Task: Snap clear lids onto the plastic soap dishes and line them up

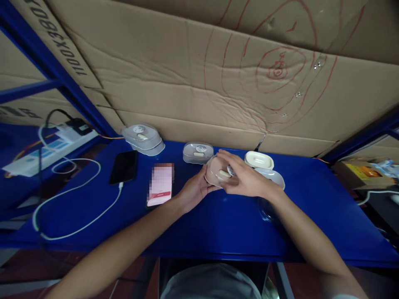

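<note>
Between both hands, above the blue table [218, 232], is an oval see-through plastic container [214, 171] with a cream bar-shaped piece and a round label on top. My left hand [196, 189] grips its near left side, fingers partly under it. Across its top and right side curves my right hand [246, 176], covering part of the label. A similar container [198, 153] stands just behind. Right of my hands are a cream oval dish [259, 159] and a clear plastic piece [274, 177]. Another clear piece [266, 211] is partly hidden by my right forearm.
More clear containers [143, 139] are stacked at the back left. A black phone [124, 167] with a white cable [76, 236] and a phone with a lit pink screen [160, 187] lie left. Beyond are a power strip [46, 153], a cardboard wall [156, 70] and an open box [364, 174].
</note>
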Available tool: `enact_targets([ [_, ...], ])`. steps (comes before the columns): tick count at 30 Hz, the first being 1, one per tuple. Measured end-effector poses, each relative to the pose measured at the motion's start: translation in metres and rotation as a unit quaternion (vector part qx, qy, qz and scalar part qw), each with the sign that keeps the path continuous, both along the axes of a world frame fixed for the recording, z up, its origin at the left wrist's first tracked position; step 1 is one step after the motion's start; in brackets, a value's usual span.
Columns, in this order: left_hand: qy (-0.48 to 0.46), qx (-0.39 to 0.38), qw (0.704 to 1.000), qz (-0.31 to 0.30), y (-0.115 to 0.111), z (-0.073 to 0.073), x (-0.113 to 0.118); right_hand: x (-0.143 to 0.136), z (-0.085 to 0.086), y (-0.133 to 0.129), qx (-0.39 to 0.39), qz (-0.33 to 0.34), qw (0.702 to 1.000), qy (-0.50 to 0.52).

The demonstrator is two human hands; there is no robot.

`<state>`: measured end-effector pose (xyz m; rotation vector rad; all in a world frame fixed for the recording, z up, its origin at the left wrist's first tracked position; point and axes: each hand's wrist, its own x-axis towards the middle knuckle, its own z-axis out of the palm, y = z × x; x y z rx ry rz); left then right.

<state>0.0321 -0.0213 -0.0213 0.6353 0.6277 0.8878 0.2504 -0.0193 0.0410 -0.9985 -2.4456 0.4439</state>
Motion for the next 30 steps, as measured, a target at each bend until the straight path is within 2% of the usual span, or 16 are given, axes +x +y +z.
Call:
enact_targets([
  [3,-0.008,-0.003,1.000,0.009,0.001,-0.001,0.001,-0.001,-0.003,0.003,0.008,-0.001,1.000,0.014],
  [11,-0.002,-0.018,0.999,0.033,0.002,0.002,-0.003,-0.003,-0.016,0.009,0.022,-0.009,0.999,-0.047],
  [14,0.002,-0.035,0.996,0.078,0.006,0.003,-0.006,-0.001,-0.025,0.014,0.013,-0.034,0.997,-0.065],
  [17,0.006,-0.045,0.992,0.116,0.011,0.005,-0.009,0.003,-0.030,0.018,-0.011,-0.029,0.998,-0.046],
  [25,0.009,0.005,0.998,0.062,0.002,0.007,-0.005,0.003,-0.021,0.014,0.016,-0.020,0.997,-0.075],
  [30,0.012,0.011,0.997,0.077,0.003,0.002,-0.004,-0.001,-0.029,0.012,0.059,-0.021,0.993,-0.097],
])
